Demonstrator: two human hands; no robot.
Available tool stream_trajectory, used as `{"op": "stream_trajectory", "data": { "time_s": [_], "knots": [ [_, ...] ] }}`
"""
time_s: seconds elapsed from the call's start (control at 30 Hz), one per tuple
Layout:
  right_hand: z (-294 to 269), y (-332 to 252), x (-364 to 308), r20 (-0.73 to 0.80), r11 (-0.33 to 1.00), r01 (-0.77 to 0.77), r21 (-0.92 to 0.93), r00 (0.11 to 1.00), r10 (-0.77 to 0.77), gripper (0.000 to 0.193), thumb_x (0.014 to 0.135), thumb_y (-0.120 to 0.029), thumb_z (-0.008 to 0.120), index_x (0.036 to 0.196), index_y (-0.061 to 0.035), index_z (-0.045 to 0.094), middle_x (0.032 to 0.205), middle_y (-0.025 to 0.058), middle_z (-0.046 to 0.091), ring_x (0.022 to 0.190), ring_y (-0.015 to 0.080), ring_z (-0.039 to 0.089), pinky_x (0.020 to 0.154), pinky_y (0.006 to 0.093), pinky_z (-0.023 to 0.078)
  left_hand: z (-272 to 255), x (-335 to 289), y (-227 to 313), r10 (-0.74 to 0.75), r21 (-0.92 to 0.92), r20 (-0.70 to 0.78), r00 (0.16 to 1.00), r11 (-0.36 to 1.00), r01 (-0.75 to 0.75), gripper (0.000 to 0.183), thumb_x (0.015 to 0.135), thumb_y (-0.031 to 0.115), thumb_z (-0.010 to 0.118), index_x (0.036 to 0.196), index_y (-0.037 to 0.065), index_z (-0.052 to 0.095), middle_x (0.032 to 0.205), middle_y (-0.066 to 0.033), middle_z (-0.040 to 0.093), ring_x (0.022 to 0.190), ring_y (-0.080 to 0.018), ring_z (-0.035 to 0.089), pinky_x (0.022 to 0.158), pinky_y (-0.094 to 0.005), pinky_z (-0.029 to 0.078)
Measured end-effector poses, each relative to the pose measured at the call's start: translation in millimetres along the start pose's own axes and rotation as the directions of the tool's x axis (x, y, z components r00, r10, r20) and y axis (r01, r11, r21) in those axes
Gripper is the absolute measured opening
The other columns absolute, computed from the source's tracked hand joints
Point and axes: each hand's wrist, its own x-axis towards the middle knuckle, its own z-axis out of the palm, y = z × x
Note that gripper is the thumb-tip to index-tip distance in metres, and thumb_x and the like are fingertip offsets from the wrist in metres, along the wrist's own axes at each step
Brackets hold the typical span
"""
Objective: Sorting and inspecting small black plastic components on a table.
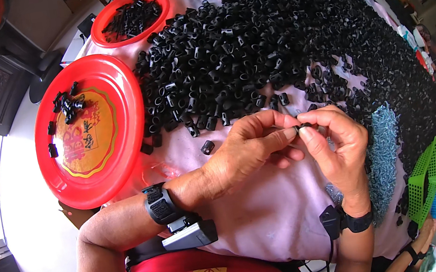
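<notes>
In front of me, both hands meet over the pink cloth [276, 207]. My right hand [342, 138] pinches a small black plastic part [303, 127] between thumb and forefinger. Coming from the left, my left hand [251, 147] has its thumb and forefinger closed against the near side of that part. What lies between those left fingertips is too small and covered to make out. A single short black tube piece [208, 147] lies on the cloth beside my left hand. Just beyond my fingers begins a large heap of similar black pieces [215, 50].
At the left, a red plate [135, 138] holds several assembled-looking black pieces; a smaller red plate [164, 6] behind it carries thin black parts. Heaps of bluish metal springs [385, 154] lie right and far back. A green basket [425, 182] and another person's hand [426, 236] are at the right.
</notes>
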Motion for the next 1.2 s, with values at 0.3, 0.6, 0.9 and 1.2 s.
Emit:
{"op": "stream_trajectory", "data": {
  "time_s": [0.3,0.6,0.9,1.2],
  "knots": [
    [-2,-4,0,-0.036,0.999,-0.032,0.033,0.999,0.033,0.017,0.093,0.001,0.068,0.109,0.0018,0.073,0.091,0.0076,0.073,0.075,0.0098,0.066,0.067,0.0226,0.052,-4,1,3,0.007,-0.029,-0.009,1.000,1.000,-0.007,0.022,0.103,0.014,0.061,0.123,0.005,0.063,0.106,-0.0027,0.069,0.090,-0.0102,0.068,0.075,-0.0223,0.055],
    [-4,-5,1,-0.030,0.998,0.007,-0.063,1.000,-0.009,0.023,0.089,0.004,0.069,0.111,0.0008,0.073,0.085,0.0086,0.071,0.069,0.0110,0.061,0.061,0.0245,0.049,1,-1,11,0.056,0.086,-0.030,0.998,0.995,-0.054,0.022,0.102,0.013,0.063,0.121,0.003,0.063,0.104,-0.0041,0.070,0.089,-0.0114,0.070,0.073,-0.0233,0.056],
    [-6,-7,2,-0.036,0.983,0.051,-0.176,0.998,-0.058,0.020,0.084,0.003,0.073,0.103,-0.0026,0.075,0.086,0.0073,0.072,0.064,0.0130,0.059,0.055,0.0251,0.046,1,1,6,0.157,0.243,-0.026,0.987,0.959,-0.146,0.019,0.100,0.013,0.065,0.116,0.002,0.064,0.099,-0.0044,0.072,0.087,-0.0114,0.070,0.072,-0.0238,0.056],
    [-14,-5,4,0.034,0.979,0.143,-0.143,0.990,-0.140,0.019,0.080,0.005,0.074,0.098,-0.0023,0.075,0.086,0.0079,0.072,0.068,0.0138,0.063,0.055,0.0250,0.049,5,0,3,0.231,0.315,-0.010,0.973,0.924,-0.216,0.012,0.098,0.007,0.066,0.105,-0.002,0.065,0.084,-0.0021,0.068,0.074,-0.0074,0.065,0.067,-0.0236,0.055]
  ]
}}
